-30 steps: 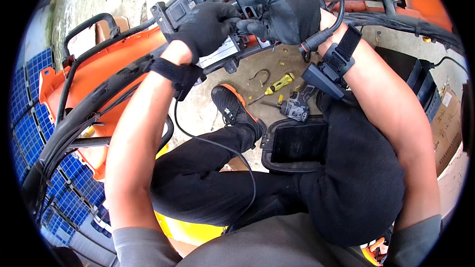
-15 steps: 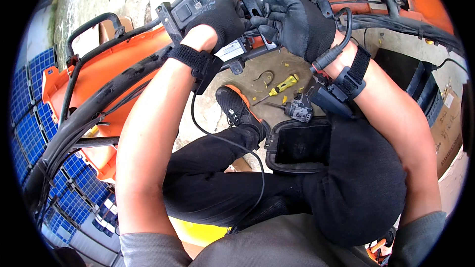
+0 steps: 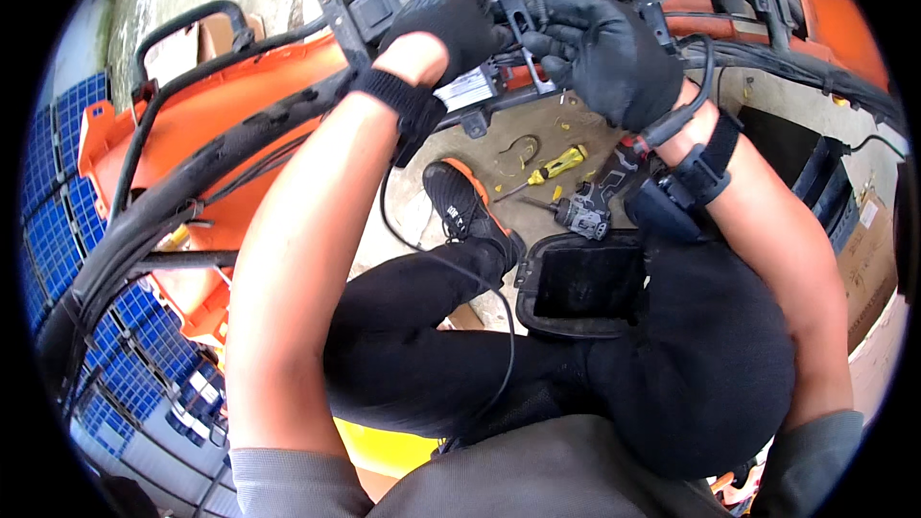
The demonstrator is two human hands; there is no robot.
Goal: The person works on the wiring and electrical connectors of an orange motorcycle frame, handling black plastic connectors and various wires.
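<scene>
Both my hands wear black gloves and meet at an upright slotted black bracket [image 3: 516,11] on a vehicle frame. My left hand [image 3: 449,27] is closed at the bracket's left side; its fingertips are mostly hidden, so what they grip cannot be seen. On the other side, my right hand [image 3: 619,59] has its palm partly turned up and its fingers curled in toward the bracket and some thin cables. Whatever lies in those fingers is too hidden to name. Under my left wrist sits a silver box [image 3: 470,88], and a black module [image 3: 377,6] lies behind that hand.
On the floor below are a yellow-handled screwdriver [image 3: 558,165], a grey cordless power tool [image 3: 583,215] and a black open bin [image 3: 526,290]. Orange body panels [image 3: 216,120] and a thick black frame tube [image 3: 206,184] run along the left. A cardboard box [image 3: 871,264] stands at right.
Both hands, the bracket and the frame around them appear slightly farther right in the picture. The fingers stay at the bracket, and the floor tools sit in nearly the same place.
</scene>
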